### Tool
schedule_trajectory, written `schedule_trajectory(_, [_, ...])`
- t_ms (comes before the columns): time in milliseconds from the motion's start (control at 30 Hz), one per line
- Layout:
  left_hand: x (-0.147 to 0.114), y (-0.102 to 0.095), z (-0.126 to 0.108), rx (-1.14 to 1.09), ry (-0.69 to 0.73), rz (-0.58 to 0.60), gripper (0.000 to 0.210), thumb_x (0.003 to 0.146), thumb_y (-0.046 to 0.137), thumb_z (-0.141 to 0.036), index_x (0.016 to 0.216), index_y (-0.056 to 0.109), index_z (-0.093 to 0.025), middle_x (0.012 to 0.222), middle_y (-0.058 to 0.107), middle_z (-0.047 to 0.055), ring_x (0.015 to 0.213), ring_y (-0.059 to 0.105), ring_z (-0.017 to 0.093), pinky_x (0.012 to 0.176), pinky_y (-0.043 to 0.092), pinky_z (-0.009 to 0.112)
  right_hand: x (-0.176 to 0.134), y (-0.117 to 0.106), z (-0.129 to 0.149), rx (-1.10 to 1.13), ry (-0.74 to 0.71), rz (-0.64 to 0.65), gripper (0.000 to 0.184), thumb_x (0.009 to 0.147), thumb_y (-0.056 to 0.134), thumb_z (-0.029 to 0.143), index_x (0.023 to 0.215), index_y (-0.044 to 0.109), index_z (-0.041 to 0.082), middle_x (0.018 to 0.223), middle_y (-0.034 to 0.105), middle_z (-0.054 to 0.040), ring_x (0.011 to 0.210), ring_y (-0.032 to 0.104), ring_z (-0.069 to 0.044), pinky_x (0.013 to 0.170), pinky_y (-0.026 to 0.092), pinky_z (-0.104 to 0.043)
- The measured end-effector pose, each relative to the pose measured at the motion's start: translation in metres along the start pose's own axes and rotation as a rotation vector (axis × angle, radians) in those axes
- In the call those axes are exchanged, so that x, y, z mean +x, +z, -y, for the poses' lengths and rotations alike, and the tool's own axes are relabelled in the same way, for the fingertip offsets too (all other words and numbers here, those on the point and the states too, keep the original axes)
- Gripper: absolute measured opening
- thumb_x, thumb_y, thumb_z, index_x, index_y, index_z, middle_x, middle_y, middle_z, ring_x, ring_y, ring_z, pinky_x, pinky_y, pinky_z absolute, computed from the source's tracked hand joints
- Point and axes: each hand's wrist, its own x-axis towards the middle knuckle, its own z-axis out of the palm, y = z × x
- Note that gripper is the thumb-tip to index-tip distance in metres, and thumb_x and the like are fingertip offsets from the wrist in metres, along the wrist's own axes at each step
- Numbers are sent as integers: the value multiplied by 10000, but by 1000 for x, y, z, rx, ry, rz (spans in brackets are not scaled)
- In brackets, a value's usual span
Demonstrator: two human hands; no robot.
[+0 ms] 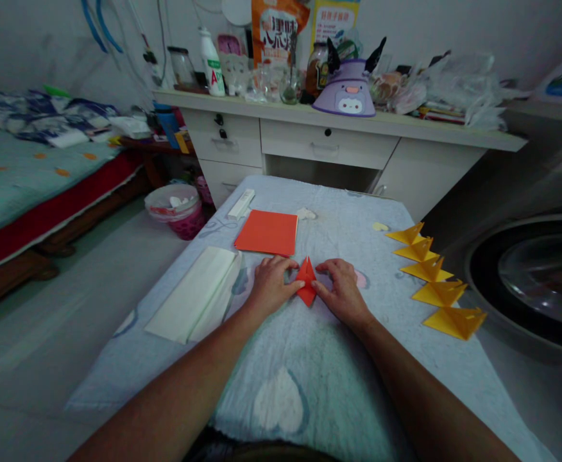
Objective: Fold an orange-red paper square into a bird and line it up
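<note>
A small red-orange piece of folded origami paper [306, 282], diamond-shaped with a split upper point, lies on the cloth-covered table between my hands. My left hand [276, 280] grips its left edge, thumb on the paper and fingers curled. On the opposite edge, my right hand [342, 286] holds it with the thumb pressed on and the fingers bent. Just beyond my left hand is a stack of square red-orange paper [267, 232]. Several folded yellow paper cranes [439, 293] stand in a row along the table's right side.
A folded pale sheet [194, 295] lies left of my forearm, and a small white box [241, 204] sits near the far left edge. Beyond the table [358, 385] stands a cluttered white desk [329, 141]. A waste bin [175, 208] is at left, a washing machine [541, 282] at right.
</note>
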Motion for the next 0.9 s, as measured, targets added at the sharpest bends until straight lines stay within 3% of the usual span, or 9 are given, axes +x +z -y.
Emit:
schedule_trajectory(200, [-1, 2, -1, 58, 49, 47, 137, 729, 763, -300, 800, 666, -234, 1041, 657, 22, 1069, 535, 257, 907, 396, 383, 0, 2, -2, 22, -30, -3, 117, 800, 660, 206, 914, 676, 227, 1029, 611, -62, 1019, 518, -244, 929, 376, -406])
schedule_trajectory(367, [0, 4, -2, 24, 110, 35, 84, 752, 739, -255, 765, 661, -227, 1006, 653, 17, 1035, 533, 236, 894, 400, 364, 0, 2, -2, 57, -63, -7, 78, 794, 652, 147, 824, 658, 219, 968, 620, -50, 984, 521, -230, 911, 385, -384])
schedule_trajectory(500, [1, 6, 0, 30, 174, 27, 68, 767, 728, -243, 808, 675, -227, 965, 657, 17, 1017, 536, 232, 890, 397, 369, 0, 2, -2, 43, -80, -17, 77, 799, 648, 151, 839, 653, 216, 974, 617, -52, 986, 514, -228, 902, 386, -371])
schedule_trajectory(700, [2, 4, -3, 71, 192, 61, 92, 785, 715, -235, 874, 693, -231, 945, 653, 28, 967, 549, 230, 846, 409, 358, 1, 5, -1, -78, -67, 65, 75, 791, 634, 160, 853, 655, 198, 987, 617, -72, 963, 508, -241, 877, 379, -381])
schedule_trajectory(900, [3, 3, -13, -42, 259, 51, 79, 852, 638, -229, 790, 680, -204, 843, 631, 24, 890, 563, 197, 803, 426, 309, 0, 0, 2, 78, -123, -20, 148, 812, 605, 180, 956, 620, 208, 970, 604, -66, 956, 526, -239, 883, 397, -389])
